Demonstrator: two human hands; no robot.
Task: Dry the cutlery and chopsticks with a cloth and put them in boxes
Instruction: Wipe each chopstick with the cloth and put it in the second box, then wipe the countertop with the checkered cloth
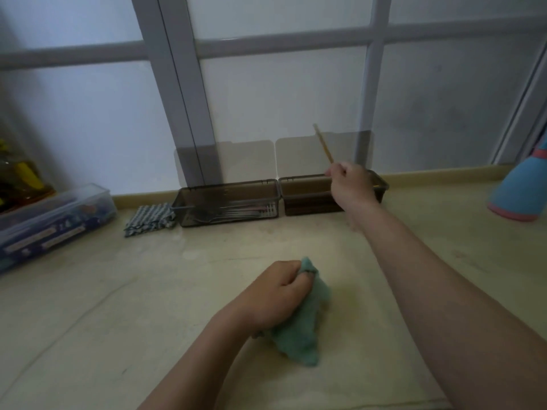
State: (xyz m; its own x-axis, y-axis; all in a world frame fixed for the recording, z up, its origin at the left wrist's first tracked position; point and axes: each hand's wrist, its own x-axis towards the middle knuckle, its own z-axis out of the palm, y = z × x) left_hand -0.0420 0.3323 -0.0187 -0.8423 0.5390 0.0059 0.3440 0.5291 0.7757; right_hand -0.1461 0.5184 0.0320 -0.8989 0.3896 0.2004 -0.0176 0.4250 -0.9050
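Over the right box [310,202], the right hand [344,179] pinches a chopstick [323,143] by its lower end, and the stick tilts up and left in front of that box's raised lid [296,155]. One stick or a tight pair, can't tell. The hand covers part of the box rim.

The left box [228,202] touches the right box, its lid [236,161] also up, with cutlery [236,216] lying inside. A folded checked cloth [148,218] sits just beside it on the left.

Count: 2 boxes, 2 lids, 2 cloths.

Near the front edge of the counter [118,306], the left hand [275,291] has its fingers curled, gripping a teal cloth [299,329] that hangs down onto the counter. The right arm is stretched forward, and the left forearm is low and bent inward.

Far left is a clear storage container [56,214], far right a blue-pink object [521,187].
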